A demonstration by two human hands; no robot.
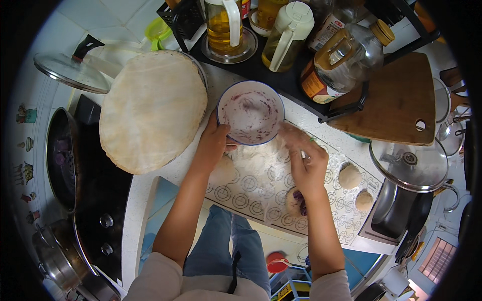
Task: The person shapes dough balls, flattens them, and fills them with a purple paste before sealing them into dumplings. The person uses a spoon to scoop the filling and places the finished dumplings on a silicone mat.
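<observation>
My left hand (214,139) grips the left rim of a white bowl (251,109) with a blue edge, tilted so its inside faces me. Purple smears coat the bowl's inner wall. Close to its right rim is my right hand (304,156), its fingers blurred by motion; a small shiny bit shows by them, and whether they hold anything is unclear. Below lies a floured pastry mat (241,199) printed with circles. On it, a dough piece with purple filling (295,203) is partly hidden by my right forearm. A pale flattened dough round (223,171) lies beside my left wrist.
Two dough balls (350,177) sit at the mat's right. A pan topped by a large pale round sheet (152,113) stands left, near the black cooktop (101,188). Oil jugs (288,37) and a large bottle (339,64) line the back, with a wooden cutting board (391,101) at right.
</observation>
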